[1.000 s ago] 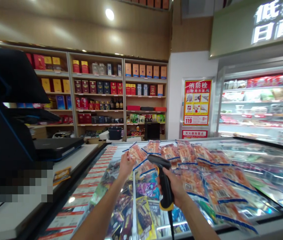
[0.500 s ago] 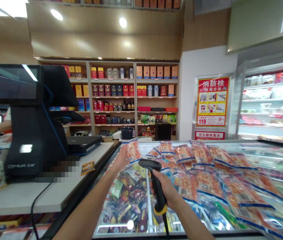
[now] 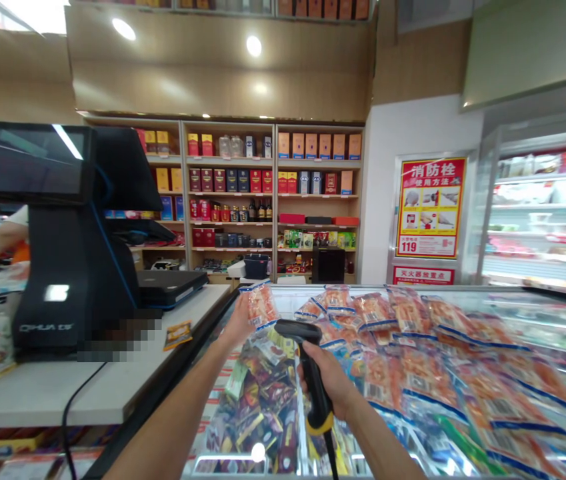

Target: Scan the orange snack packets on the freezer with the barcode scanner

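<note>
My left hand [image 3: 239,325] holds up an orange sausage packet [image 3: 261,305] with a blue edge over the glass lid of a chest freezer [image 3: 287,299]. My right hand [image 3: 331,382] grips a black barcode scanner [image 3: 307,363] with a yellow band, its head pointing at the packet from just below and right. Several more orange packets [image 3: 413,353] lie spread over the freezer lid to the right.
A black point-of-sale terminal [image 3: 63,247] stands on a white counter [image 3: 63,393] at left, a cable hanging off its front. Another person's arm [image 3: 10,235] shows behind it. Shelves of boxed goods [image 3: 243,193] line the back wall; an open chiller [image 3: 543,207] is at right.
The view has swung left, bringing the terminal and counter into sight. Both hands moved left with it, the left hand still holding the packet above the scanner.
</note>
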### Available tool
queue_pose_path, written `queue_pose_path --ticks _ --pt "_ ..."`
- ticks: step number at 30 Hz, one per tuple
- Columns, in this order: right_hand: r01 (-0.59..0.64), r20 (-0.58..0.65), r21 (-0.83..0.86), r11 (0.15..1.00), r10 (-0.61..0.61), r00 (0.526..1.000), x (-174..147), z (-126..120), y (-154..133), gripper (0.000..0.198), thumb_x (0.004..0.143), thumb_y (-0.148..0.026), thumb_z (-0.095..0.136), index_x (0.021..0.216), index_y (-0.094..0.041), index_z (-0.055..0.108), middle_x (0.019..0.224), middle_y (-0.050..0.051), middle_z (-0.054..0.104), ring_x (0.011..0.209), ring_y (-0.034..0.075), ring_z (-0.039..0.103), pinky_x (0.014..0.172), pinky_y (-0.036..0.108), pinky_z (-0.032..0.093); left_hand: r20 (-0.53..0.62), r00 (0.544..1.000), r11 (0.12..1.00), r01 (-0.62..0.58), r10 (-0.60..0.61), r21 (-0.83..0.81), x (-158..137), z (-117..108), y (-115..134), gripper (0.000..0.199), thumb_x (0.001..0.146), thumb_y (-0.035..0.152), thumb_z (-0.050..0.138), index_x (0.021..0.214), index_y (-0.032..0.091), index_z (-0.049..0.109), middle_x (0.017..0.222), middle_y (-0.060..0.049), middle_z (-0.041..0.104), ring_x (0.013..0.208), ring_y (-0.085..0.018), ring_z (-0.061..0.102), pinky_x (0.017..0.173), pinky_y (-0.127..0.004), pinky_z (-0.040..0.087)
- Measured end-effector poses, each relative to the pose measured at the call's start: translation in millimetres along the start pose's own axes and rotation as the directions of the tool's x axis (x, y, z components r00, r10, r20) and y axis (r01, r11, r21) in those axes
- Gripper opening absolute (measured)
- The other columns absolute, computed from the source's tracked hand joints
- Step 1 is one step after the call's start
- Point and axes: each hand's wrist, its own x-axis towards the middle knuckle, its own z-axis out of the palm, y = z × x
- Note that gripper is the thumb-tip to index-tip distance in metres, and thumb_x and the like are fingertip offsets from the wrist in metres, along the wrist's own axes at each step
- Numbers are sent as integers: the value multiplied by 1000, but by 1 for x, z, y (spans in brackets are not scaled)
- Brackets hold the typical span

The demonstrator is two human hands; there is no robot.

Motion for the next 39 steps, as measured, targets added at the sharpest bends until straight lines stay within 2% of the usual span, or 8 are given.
queue_pose_path --ticks 6,16,21,25,28,32,36,39 --pt "88 -57 -41 995 -91 994 17 -3 -9 35 66 -49 49 61 -14 46 43 -3 49 34 6 44 33 18 32 82 996 997 31 -37 67 -9 -3 -17 65 49 6 54 111 14 38 118 -11 42 119 -26 28 98 -36 24" --pt "110 -129 22 994 -106 986 45 -25 -5 33 65 -47 52 68 -15 48 46 -3 50 36 7 46 32 17 34 175 964 968 165 -198 187 -26 0 -58 53 51 18 61 102 14 46 102 -8 52 104 -22 46 89 -33 34" --pt "99 -168 7 995 -96 981 45 -34 -8 32 65 -47 53 63 -15 48 44 -2 51 35 7 45 32 18 35 193 945 938 205 -264 279 -17 -3 -73 66 51 14 60 114 15 40 121 -12 43 115 -25 36 90 -32 32" --pt "118 -251 -4 993 -115 961 43 -46 -15 32 63 -46 55 61 -15 49 43 -2 51 34 8 46 31 19 35 213 949 932 156 -234 327 -18 10 -64 51 68 23 48 118 21 39 132 -10 31 120 -25 28 93 -39 27" --pt "145 -303 0 989 -138 943 42 -57 -17 32 62 -46 56 62 -14 50 47 -1 53 36 8 48 33 19 37 304 935 940 78 -185 332 -26 31 -53 42 71 36 45 112 28 45 132 -5 34 123 -26 22 94 -47 20" --pt "151 -331 -11 988 -146 932 39 -70 -17 34 63 -47 55 60 -14 51 47 0 54 37 8 48 34 19 37 304 925 921 103 -228 376 -27 43 -56 42 73 41 39 111 24 48 130 -11 37 122 -32 20 90 -58 12" --pt "152 -359 -33 988 -154 920 31 -85 -21 35 63 -48 54 57 -14 50 42 -1 51 35 8 46 33 19 35 251 928 903 161 -276 399 -19 40 -54 40 73 39 39 108 21 48 126 -13 42 120 -32 25 90 -58 9" --pt "167 -424 -29 985 -164 891 22 -96 -25 33 62 -47 55 58 -14 50 43 -1 51 36 8 46 33 18 35 221 927 903 207 -305 377 -18 50 -28 41 74 39 38 107 17 46 119 -16 46 115 -30 33 91 -50 19"
